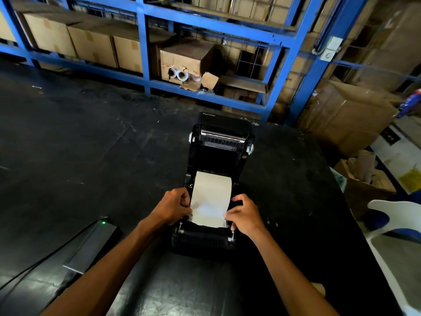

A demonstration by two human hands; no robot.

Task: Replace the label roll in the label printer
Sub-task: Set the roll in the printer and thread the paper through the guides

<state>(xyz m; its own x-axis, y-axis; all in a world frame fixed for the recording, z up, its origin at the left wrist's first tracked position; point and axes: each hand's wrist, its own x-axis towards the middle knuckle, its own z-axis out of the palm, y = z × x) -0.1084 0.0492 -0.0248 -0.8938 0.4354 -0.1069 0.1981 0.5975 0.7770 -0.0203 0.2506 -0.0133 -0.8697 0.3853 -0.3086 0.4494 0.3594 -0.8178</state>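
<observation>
The printer (216, 185) sits on a black table (91, 144), lid (224, 135) raised and tilted back, its inner face and silver bar showing. A strip of labels (210, 199) runs from the roll bay toward the front edge, lying flat between the side guides. The roll itself is hidden under the strip; its seating cannot be judged.

Left hand (174, 207): fingers curled, thumb and fingertips pinching the left edge of the strip near the left guide. The grip is narrow, fingers closed together, not spread.

Right hand (245, 216): fingers curled, thumb and forefinger pinching the right edge of the strip at the right guide. The lower fingers rest on the printer body by the front corner. Whether they press a guide tab cannot be told.

Both hands sit level with each other on either side of the strip, near its front end. The strip's front edge lies just short of the black roller at the printer's front.

Left of the printer, apart from it, lies a black adapter (91, 245) with a green light lit and a cable leading off. Beyond the table stands blue racking (143, 42) holding cartons (91, 45); one torn carton (180, 65) shows white rolls. A white chair (391, 226) stands at the right.
</observation>
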